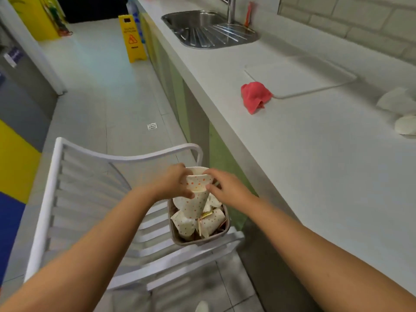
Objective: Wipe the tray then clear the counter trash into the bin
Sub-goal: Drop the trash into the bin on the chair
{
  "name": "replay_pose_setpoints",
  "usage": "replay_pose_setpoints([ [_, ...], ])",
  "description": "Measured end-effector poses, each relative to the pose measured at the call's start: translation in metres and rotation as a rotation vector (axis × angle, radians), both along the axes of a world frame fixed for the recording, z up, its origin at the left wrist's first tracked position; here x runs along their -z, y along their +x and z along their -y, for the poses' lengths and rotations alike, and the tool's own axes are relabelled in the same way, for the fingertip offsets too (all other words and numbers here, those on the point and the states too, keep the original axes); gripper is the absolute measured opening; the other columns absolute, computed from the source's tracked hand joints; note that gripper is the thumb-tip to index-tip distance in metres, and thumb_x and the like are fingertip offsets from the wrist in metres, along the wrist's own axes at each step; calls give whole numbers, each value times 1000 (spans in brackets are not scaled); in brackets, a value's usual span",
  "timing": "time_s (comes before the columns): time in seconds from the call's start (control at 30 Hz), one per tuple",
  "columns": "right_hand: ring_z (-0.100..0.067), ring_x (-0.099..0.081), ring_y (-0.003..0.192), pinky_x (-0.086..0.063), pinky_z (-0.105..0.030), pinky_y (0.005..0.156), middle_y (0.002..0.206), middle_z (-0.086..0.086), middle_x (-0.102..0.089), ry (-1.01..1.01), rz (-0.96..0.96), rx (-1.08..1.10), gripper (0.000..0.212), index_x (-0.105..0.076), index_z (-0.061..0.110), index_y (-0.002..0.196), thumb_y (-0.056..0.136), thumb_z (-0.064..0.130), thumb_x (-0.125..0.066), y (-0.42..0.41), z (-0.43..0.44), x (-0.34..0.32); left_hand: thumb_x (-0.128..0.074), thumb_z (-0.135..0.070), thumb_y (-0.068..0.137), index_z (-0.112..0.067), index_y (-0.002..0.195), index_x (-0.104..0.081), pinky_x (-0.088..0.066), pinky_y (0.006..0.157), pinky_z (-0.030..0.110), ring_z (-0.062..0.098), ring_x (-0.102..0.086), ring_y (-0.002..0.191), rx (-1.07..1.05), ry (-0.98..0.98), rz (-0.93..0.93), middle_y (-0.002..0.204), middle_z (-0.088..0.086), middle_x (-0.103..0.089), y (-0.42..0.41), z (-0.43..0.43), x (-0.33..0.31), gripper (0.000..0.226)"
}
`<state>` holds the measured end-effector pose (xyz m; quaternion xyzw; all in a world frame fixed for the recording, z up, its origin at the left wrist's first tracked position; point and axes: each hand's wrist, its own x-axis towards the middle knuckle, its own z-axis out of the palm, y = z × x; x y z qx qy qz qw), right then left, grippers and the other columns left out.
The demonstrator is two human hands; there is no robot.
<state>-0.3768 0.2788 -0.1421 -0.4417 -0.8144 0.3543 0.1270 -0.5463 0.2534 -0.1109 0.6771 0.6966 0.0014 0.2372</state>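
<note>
two bare forearms reach forward; the left hand and right hand pinch a dotted paper cup from either side, directly above the small bin on a white chair. crumpled dotted cups fill it.

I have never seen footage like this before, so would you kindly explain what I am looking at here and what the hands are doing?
There is one picture, from a wide-angle camera worn on a person's head, looking down at their bare arms. There is no machine. The left hand and right hand together hold a dotted paper cup above a small bin, which stands on a white chair and already holds similar cups. To the right runs a white counter. On it lie a red cloth, a white tray, and some crumpled white paper at the far right edge. A sink sits further back.
</note>
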Motion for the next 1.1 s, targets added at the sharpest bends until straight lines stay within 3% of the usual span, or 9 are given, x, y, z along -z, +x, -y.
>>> replay_pose_setpoints([
  [0.17, -21, -50, 121, -41, -33, 99, 132, -5, -54, -99, 149, -111, 39, -47, 15, 135, 96, 18, -48, -19, 18, 30, -75, -28, 74, -13, 115, -60, -40, 77, 22, 15, -47, 91, -9, -69, 2, 114, 3, -50, -19, 29, 48, 46],
  [0.37, -24, -40, 132, -36, -38, 108, 146, -4, -38, -179, 279, -143, 47, -36, 23, 143, 98, 21, -46, -27, 28, 56, -71, -24, 79, -12, 122, -57, -40, 93, 26, 21, -50, 112, -96, -37, 51, 130, 5, -43, -19, 49, 101, 46],
  [0.6, -24, -36, 135, -35, -39, 109, 149, -3, -32, -208, 309, -106, 46, -37, 22, 143, 98, 22, -46, -8, 24, 60, -65, -30, 85, -11, 124, -54, -43, 97, 27, 23, -52, 112, -265, 0, 119, 133, 8, -39, -2, 62, 145, 45],
  [0.8, -24, -37, 134, -33, -38, 111, 146, -6, -34, -245, 343, -73, 44, -41, 19, 140, 97, 22, -46, 7, 22, 63, -66, -24, 84, -1, 124, -53, -46, 96, 35, 30, -50, 112, -622, 89, 341, 127, 16, -45, 20, 73, 161, 48],
  [0.93, -24, -43, 128, -37, -36, 108, 144, -6, -36, -261, 349, -52, 41, -44, 17, 138, 97, 22, -47, 12, 21, 64, -61, -27, 88, 0, 125, -53, -47, 97, 39, 33, -50, 113, -725, 50, 388, 126, 20, -45, 29, 74, 168, 47],
  [1.03, -24, -44, 126, -38, -35, 106, 141, -7, -38, -266, 358, -52, 40, -45, 16, 137, 97, 23, -47, 14, 21, 63, -45, -26, 97, -1, 129, -48, -42, 101, 39, 34, -47, 119, -717, -47, 353, 134, 20, -38, 32, 72, 170, 41],
  [1.1, -24, -45, 126, -38, -34, 105, 141, -8, -39, -266, 362, -53, 41, -45, 15, 137, 97, 24, -47, 15, 21, 62, -37, -29, 99, -5, 129, -48, -40, 102, 39, 32, -44, 121, -646, -113, 232, 136, 17, -36, 31, 74, 174, 39],
])
